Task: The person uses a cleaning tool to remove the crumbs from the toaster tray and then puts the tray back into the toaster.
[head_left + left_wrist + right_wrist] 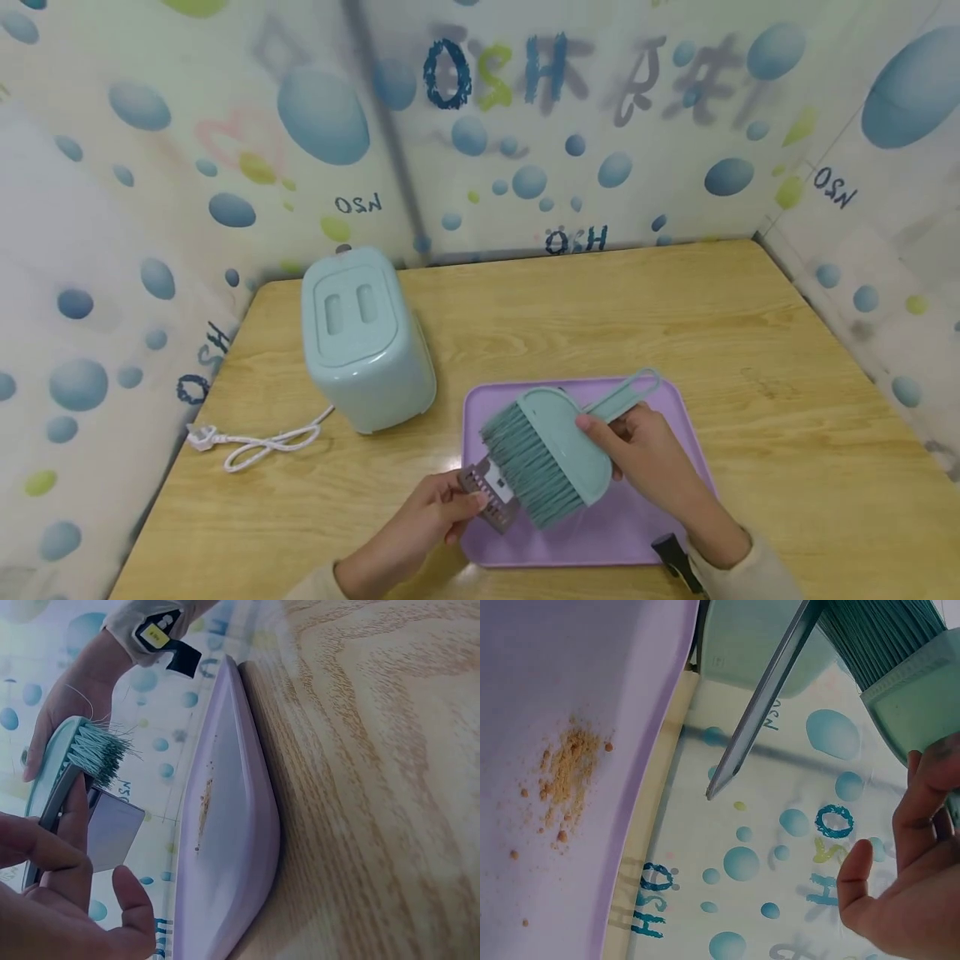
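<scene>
My left hand [420,521] pinches a thin grey metal piece like a toaster crumb tray [501,518] between thumb and fingers, over the left side of a purple tray [622,537]. A light green hand brush [564,433] is gripped in my right hand [656,458], thumb on its flat back. Its bristles lie against the crumb tray and cover part of it. Brown crumbs [570,780] lie in a small pile on the purple tray in the right wrist view; the brush hides them in the head view.
A pale blue toaster [367,350] stands at the left back of the wooden table [787,400]. Its white cord and plug [258,446] lie to its left. Behind the table is a patterned wall covering [480,192]. A black strap end [675,562] hangs by the right wrist.
</scene>
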`<state>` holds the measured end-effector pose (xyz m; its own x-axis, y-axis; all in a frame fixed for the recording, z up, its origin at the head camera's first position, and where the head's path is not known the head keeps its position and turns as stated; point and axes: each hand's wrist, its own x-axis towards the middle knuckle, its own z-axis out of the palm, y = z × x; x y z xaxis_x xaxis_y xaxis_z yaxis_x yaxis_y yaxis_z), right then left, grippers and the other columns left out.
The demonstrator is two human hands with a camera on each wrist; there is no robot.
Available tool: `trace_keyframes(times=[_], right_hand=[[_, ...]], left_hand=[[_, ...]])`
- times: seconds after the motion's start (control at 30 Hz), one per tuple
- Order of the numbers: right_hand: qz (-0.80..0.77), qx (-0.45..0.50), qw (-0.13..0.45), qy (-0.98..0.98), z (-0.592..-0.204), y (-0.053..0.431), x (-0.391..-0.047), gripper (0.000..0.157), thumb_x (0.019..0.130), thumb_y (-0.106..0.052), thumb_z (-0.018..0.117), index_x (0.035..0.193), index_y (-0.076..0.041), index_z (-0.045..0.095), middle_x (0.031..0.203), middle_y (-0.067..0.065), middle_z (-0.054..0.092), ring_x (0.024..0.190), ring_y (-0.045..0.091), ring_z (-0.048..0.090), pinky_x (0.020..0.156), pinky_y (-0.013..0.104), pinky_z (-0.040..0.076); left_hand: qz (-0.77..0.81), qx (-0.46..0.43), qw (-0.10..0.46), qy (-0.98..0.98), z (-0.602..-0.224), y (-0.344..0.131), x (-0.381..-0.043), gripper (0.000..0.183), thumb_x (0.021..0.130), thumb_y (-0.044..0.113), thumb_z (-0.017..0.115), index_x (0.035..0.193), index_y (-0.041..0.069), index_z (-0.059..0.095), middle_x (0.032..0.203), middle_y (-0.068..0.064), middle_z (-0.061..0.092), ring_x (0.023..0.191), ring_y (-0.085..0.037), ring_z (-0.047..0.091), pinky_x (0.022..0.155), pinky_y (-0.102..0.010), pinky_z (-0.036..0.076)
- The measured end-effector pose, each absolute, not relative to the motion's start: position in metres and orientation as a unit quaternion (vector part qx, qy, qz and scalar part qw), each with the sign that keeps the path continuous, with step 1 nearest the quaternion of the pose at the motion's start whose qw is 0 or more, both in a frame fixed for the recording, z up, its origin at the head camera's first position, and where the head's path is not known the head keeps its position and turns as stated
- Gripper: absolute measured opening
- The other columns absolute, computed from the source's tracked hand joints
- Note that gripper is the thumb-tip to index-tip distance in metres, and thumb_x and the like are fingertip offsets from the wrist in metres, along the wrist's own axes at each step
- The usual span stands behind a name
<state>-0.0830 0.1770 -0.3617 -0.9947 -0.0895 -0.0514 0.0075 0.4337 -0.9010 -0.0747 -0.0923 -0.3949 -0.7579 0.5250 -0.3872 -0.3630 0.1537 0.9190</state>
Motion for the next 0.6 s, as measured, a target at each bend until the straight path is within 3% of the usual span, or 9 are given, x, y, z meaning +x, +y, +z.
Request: trace_keyframes(times=[0.2,0.33,0.6], right_hand=[[-0.498,-0.022,-0.004,0.867,-0.362,0.183,-0.084,0.029,0.089,-0.031,0.059,0.077,-0.006,0.066,0.060,0.002,0.061,0.041,0.006,0.047,0.039,0.024,0.043],[-0.463,-0.025,-0.042,0.885,-0.362,0.189,-0.086,0.026,0.090,-0.029,0.058,0.079,-0.006,0.066,0.061,0.001,0.064,0.045,0.004,0.049,0.039,0.024,0.043],[-0.369,-0.005,-0.114,0.922,-0.359,0.200,-0.087,0.028,0.090,-0.030,0.058,0.087,-0.004,0.069,0.073,0.004,0.068,0.080,0.017,0.050,0.067,0.025,0.041]], left_hand=[[0.652,0.074,0.343,0.673,-0.397,-0.093,-0.073,0.033,0.089,0.011,0.053,0.109,-0.016,0.052,0.075,0.009,0.058,0.051,-0.002,0.038,0.047,-0.016,0.030],[0.655,0.083,0.337,0.671,-0.399,-0.093,-0.072,0.032,0.089,0.009,0.053,0.106,-0.017,0.052,0.075,0.009,0.057,0.051,-0.001,0.039,0.048,-0.016,0.031],[0.656,0.092,0.330,0.673,-0.398,-0.094,-0.073,0.032,0.089,0.010,0.053,0.106,-0.017,0.051,0.078,0.009,0.058,0.050,-0.001,0.040,0.048,-0.016,0.033]])
